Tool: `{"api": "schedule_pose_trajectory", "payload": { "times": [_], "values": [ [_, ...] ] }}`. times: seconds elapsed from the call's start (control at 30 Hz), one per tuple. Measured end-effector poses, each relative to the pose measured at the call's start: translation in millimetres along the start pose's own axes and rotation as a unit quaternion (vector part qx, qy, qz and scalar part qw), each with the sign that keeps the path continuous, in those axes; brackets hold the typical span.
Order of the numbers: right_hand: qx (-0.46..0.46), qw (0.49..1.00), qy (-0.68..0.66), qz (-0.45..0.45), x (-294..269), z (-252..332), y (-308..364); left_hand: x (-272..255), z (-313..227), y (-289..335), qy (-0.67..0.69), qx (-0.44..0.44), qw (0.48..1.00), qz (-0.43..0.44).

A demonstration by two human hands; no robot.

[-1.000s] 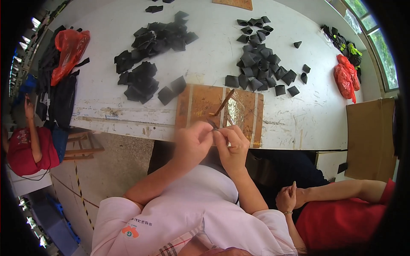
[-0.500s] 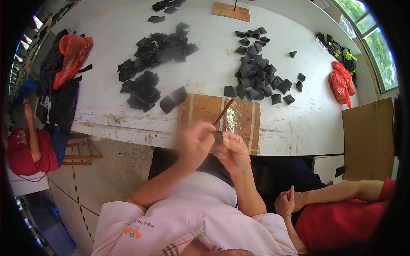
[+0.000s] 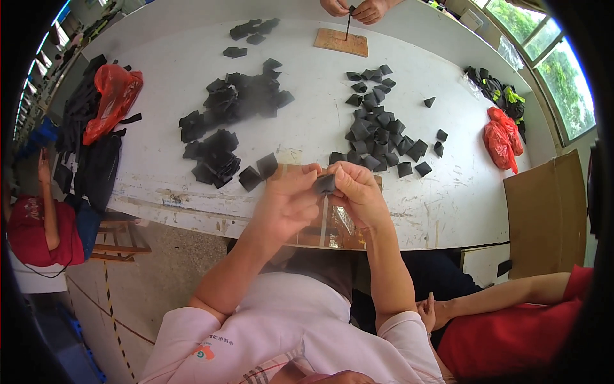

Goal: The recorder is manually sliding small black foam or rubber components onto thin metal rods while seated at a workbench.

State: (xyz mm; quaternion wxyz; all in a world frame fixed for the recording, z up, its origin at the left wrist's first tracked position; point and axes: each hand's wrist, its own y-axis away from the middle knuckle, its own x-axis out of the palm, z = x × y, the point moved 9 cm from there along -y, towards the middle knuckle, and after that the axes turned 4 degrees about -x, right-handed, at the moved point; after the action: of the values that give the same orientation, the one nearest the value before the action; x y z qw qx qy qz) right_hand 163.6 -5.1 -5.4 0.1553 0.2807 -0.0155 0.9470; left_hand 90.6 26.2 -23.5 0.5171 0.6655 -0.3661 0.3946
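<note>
Between my two hands is a small black folded piece of sheet material [image 3: 325, 185], held above a wooden board [image 3: 311, 237] at the near table edge. My right hand [image 3: 360, 192] pinches it from the right with thumb and fingers. My left hand [image 3: 286, 203] closes on its left side, fingertips at its upper edge. My hands hide much of the board and the upright brown stick on it. Left of the board lie loose flat black pieces [image 3: 267, 166]. Beyond my right hand is a heap of folded black pieces [image 3: 378, 133].
A larger pile of black pieces [image 3: 246, 95] lies left of centre. Across the table, another person's hands [image 3: 368, 11] hold a stick on a small board [image 3: 341, 42]. Red plastic bags [image 3: 502, 141] and a cardboard sheet [image 3: 547, 211] stand right. A red-sleeved person [image 3: 511, 326] sits close by.
Both my hands have moved forward over the board with the black piece, now covering the stick. Another person's hands have come into view at the far stick. The view has shifted slightly.
</note>
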Motion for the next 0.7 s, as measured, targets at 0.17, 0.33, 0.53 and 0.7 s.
{"api": "schedule_pose_trajectory", "payload": {
  "times": [0.17, 0.33, 0.53, 0.7],
  "values": [
    [-0.050, 0.995, 0.082, -0.016, 3, 15, 4, 21, -29, 20, -0.367, 0.243, 0.895, -0.077],
    [-0.286, 0.892, 0.312, -0.157, -7, 56, 35, 87, -46, 54, -0.598, 0.495, 0.630, 0.001],
    [-0.320, 0.818, 0.461, -0.123, 37, 71, 47, 84, -49, 40, -0.562, 0.429, 0.705, 0.067],
    [-0.392, 0.748, 0.513, -0.153, 52, 85, 52, 53, -50, 36, -0.267, 0.356, 0.894, 0.054]
  ]
}}
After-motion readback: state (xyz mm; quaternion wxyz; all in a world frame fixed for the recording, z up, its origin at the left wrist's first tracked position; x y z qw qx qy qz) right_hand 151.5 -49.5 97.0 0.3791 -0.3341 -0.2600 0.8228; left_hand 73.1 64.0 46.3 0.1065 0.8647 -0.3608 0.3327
